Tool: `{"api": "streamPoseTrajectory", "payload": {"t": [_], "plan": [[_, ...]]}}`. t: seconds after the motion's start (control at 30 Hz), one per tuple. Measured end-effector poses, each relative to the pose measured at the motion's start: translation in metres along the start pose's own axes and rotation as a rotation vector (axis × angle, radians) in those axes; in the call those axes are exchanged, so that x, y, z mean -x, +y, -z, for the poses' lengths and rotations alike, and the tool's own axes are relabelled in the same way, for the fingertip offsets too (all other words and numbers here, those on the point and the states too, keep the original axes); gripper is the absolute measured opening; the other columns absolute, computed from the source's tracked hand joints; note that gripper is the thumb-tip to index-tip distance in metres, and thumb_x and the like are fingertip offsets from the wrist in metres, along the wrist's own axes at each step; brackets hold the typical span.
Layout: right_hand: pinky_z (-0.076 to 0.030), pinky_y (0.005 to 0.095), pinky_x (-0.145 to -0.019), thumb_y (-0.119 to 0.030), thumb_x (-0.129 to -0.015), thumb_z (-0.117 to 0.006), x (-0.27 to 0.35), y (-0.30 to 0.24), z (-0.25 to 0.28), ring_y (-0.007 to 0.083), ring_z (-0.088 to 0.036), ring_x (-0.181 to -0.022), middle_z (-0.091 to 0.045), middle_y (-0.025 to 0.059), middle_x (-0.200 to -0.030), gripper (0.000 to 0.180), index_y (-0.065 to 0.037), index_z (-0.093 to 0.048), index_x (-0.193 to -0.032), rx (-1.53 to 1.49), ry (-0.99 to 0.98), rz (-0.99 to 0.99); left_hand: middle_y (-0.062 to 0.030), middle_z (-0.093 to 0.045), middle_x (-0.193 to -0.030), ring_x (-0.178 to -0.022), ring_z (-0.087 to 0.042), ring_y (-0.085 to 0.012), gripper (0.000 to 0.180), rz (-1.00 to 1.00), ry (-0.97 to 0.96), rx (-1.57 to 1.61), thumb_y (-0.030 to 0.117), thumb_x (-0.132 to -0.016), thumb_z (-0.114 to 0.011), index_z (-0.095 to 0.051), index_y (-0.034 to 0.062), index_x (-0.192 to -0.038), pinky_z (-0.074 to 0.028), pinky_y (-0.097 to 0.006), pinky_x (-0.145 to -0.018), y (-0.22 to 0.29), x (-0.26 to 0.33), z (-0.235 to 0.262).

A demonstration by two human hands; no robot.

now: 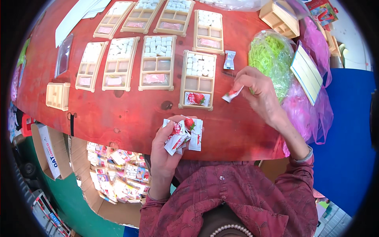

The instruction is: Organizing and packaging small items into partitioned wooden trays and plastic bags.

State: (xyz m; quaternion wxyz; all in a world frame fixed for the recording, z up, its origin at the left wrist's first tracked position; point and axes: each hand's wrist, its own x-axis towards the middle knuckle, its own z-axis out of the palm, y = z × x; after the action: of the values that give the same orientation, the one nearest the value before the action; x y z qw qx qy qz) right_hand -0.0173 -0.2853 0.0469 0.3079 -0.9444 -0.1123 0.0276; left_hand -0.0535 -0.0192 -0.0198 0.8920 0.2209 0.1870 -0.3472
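My left hand [166, 144], near the table's front edge, is closed around several small white candy packets [195, 136] printed with strawberries. Over the table to the right, my right hand [258, 93] pinches a single white and red candy packet [232, 94] by one end. Between the hands and a little farther away lies a beige divided tray [181, 89]. White cubes [200, 65] fill its far section, and a strawberry packet [197, 98] sits in its near section. Its two middle compartments hold nothing. Beside that tray, a silvery white packet [229, 60] lies on the table.
Several similar trays [141, 65] stand in rows on the red table [130, 114], with white cubes and pink packets inside. A bag of green shreds [272, 55] and pink plastic [304, 114] lie at right. Below left, a cardboard box [85, 179] holds many packaged sets.
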Motion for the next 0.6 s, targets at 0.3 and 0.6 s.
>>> {"api": "streamPoseTrajectory", "payload": {"t": [0.3,0.6], "plan": [[-0.045,0.0335,-0.065,0.003,-0.076,-0.060,0.013,0.007,-0.005,0.0273,-0.058,-0.076,-0.058,0.0138,-0.087,0.012,0.000,-0.057,-0.087,0.095,0.232,-0.268,-0.0246,-0.054,-0.116,-0.103,-0.056,-0.0410,0.031,-0.010,-0.004,-0.018,0.025,-0.094,-0.040,-0.052,0.0024,-0.112,-0.051,-0.043,-0.082,-0.003,-0.001,0.000],[-0.044,0.0347,-0.059,-0.002,-0.072,-0.067,0.022,0.006,-0.031,0.0267,-0.055,-0.066,-0.054,0.0126,-0.076,0.022,0.000,-0.053,-0.088,0.150,0.126,-0.263,-0.0223,-0.056,-0.114,-0.098,-0.060,-0.0378,0.029,-0.027,0.044,-0.058,0.026,-0.094,-0.041,-0.053,0.0041,-0.110,-0.054,-0.035,-0.070,-0.002,-0.001,-0.015]]}}
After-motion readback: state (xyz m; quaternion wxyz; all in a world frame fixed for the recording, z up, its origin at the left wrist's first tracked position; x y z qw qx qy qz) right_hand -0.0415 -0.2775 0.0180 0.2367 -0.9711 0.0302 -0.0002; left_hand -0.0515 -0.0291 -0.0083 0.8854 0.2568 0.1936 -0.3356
